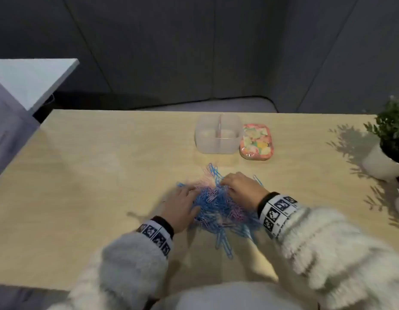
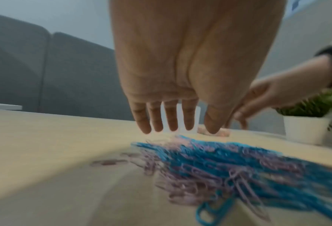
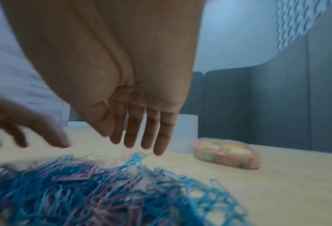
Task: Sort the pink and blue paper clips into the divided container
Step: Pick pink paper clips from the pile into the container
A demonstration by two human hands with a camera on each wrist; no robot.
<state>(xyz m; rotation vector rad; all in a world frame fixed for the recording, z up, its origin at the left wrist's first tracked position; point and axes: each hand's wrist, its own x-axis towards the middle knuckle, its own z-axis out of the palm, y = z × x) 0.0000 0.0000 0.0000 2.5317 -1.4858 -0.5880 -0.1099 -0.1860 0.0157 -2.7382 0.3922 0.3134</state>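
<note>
A tangled heap of pink and blue paper clips [image 1: 218, 204] [image 2: 229, 165] [image 3: 95, 183] lies on the wooden table [image 1: 93, 175], near its front middle. My left hand [image 1: 182, 206] [image 2: 172, 116] hovers at the heap's left edge with straight, spread fingers that hold nothing. My right hand [image 1: 241, 186] [image 3: 138, 134] is over the heap's far right part, fingers extended downward, nothing pinched. Behind the heap stands the clear divided container [image 1: 218, 135] [image 3: 184, 134], its two compartments bare as far as I can see.
A flat pink floral tin [image 1: 256, 142] [image 3: 227, 154] sits right of the container. A potted green plant in a white pot [image 1: 388, 148] [image 2: 308, 122] stands at the table's right edge. A grey partition wall runs behind the table.
</note>
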